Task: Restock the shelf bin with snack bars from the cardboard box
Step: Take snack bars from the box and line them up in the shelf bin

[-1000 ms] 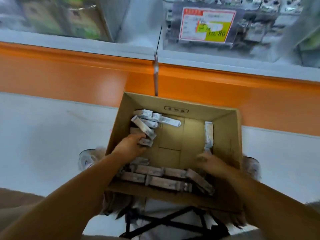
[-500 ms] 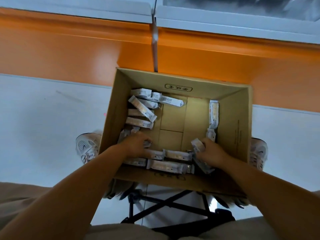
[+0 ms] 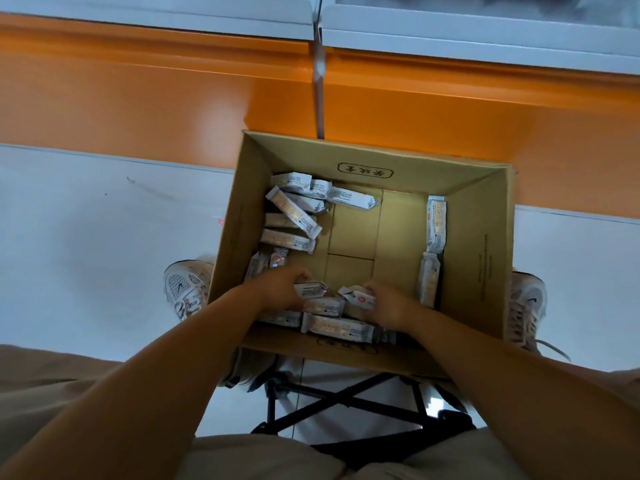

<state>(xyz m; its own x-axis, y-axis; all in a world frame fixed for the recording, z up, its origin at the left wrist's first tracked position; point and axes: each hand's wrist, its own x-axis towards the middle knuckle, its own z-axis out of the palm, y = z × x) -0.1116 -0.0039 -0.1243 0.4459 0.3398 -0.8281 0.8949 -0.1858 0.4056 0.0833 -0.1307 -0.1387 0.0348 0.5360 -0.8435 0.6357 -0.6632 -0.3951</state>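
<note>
Cardboard, brown and open at the top: from the head view, the cardboard box (image 3: pixel 479 258) sits right below the person. Its far wall is near the orange panel (image 3: pixel 138 109) of the shelf unit, and pale floor (image 3: pixel 86 244) runs along both sides. Snack bars (image 3: pixel 293 212) in white-grey wrappers lie loose inside: a jumbled heap along the left wall, two end to end against the right wall, a row along the near wall. Both hands are down at the near end. The left hand (image 3: pixel 278 289) is curled round one of the snack bars, whose printed end pokes out past the fingers. The right hand (image 3: pixel 393 303) clutches another, its wrapper crumpled at the tip. There's only a small gap between the two. The middle of the box bottom lies bare, so there's open room there. White shoes (image 3: pixel 183 289) flank the box, and a black crossed frame (image 3: pixel 346 403) shows beneath its near edge.
</note>
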